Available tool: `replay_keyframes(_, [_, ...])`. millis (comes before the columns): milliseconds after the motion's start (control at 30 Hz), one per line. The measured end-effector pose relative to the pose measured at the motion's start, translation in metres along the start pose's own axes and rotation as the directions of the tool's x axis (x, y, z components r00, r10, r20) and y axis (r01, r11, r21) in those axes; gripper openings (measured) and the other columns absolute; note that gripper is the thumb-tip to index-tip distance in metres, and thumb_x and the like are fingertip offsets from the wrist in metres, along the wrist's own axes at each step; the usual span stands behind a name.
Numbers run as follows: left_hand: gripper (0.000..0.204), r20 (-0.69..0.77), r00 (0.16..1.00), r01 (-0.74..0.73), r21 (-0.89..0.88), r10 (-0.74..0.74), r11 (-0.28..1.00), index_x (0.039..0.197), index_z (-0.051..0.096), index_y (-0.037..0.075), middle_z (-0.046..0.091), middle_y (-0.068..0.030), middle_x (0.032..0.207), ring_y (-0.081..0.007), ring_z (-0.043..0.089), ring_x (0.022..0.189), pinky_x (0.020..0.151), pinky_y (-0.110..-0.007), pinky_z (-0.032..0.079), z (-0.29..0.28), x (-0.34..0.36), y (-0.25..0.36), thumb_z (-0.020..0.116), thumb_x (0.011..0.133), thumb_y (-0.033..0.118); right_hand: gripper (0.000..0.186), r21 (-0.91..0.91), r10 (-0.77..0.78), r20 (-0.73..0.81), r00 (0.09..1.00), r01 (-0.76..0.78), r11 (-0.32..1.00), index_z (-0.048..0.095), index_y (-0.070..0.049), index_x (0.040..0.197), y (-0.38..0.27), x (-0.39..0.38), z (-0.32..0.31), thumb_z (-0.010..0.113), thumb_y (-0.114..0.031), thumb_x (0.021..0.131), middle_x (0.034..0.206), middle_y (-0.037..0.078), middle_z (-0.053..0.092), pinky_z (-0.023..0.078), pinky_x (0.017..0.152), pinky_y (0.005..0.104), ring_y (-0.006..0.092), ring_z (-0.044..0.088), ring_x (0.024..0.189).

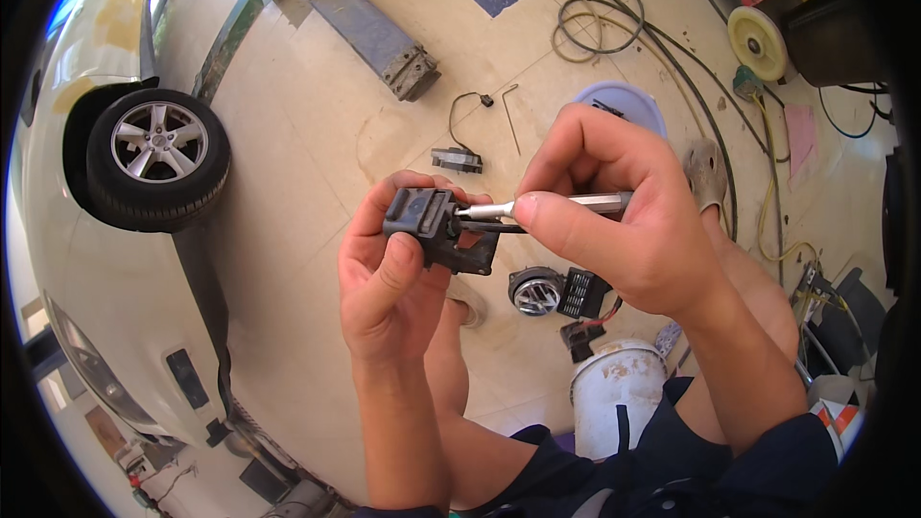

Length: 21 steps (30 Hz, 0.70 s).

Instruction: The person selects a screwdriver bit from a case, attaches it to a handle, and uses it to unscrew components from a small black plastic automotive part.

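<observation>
Currently left hand (393, 305) grips black plastic housing (420, 213), right hand (641, 221) pinches silver screwdriver (595, 201) with tip at housing's right side, wired black part (457, 161) lying beyond both hands.

Left forearm (398, 432): bare, standing almost upright from the lower edge of my view.
Left wrist (389, 355): nearly straight, in line with the arm.
Left hand (389, 302): I have it closed in a grip, palm partly facing me, fingers curled behind.
Left thumb (395, 267): in front, angled upward.
Right forearm (753, 350): bare, slanting up and leftward from the lower right.
Right hand (643, 206): my pinch grip, knuckles arched high, index finger (561, 149) bent down toward the thumb (556, 228).
Between hands: a small gap, both raised mid-view.
</observation>
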<state>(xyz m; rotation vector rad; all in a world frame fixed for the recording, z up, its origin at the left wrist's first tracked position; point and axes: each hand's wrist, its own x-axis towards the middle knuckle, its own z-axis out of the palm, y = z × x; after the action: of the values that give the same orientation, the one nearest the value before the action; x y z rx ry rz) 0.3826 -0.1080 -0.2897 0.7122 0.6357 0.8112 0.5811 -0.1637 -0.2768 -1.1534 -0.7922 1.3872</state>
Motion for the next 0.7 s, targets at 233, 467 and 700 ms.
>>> replay_keyframes(233, [0.05, 0.059, 0.998, 0.015, -0.131, -0.007, 0.991, 0.128, 0.044, -0.008, 0.052, -0.0223, 0.122, -0.0417, 0.053, 0.121, 0.094, -0.041, 0.052, -0.0028, 0.0016, -0.003, 0.066, 0.091, 0.017, 0.009, 0.041, -0.003, 0.0, 1.0, 0.003, 0.999, 0.055, -0.003, 0.087, 0.0026, -0.0006, 0.0, 0.064, -0.005, 0.086, 0.076, 0.0, 0.059, 0.04, 0.06, 0.0194, 0.0027, 0.052, 0.068])
replay_keyframes(467, [0.05, 0.057, 0.998, 0.01, -0.14, -0.002, 0.99, 0.128, 0.043, -0.008, 0.051, -0.0228, 0.122, -0.0412, 0.051, 0.123, 0.097, -0.044, 0.051, -0.0034, 0.0004, -0.0026, 0.066, 0.091, 0.016, 0.009, 0.046, -0.013, 0.025, 1.0, 0.012, 0.999, 0.055, -0.002, 0.087, 0.0035, -0.0006, -0.0014, 0.064, -0.005, 0.086, 0.076, 0.0, 0.059, 0.039, 0.061, 0.0191, 0.0026, 0.052, 0.069])
replay_keyframes(700, [0.054, 0.02, 1.0, 0.003, -0.106, -0.001, 0.994, 0.128, 0.043, -0.008, 0.052, -0.0225, 0.121, -0.0391, 0.052, 0.122, 0.097, -0.045, 0.051, -0.0011, -0.0011, -0.0024, 0.069, 0.088, 0.017, 0.01, 0.029, 0.006, 0.025, 1.0, -0.007, 1.0, 0.056, -0.003, 0.087, 0.0024, -0.0002, -0.0012, 0.064, -0.008, 0.088, 0.074, -0.002, 0.058, 0.036, 0.058, 0.0183, 0.0014, 0.049, 0.066])
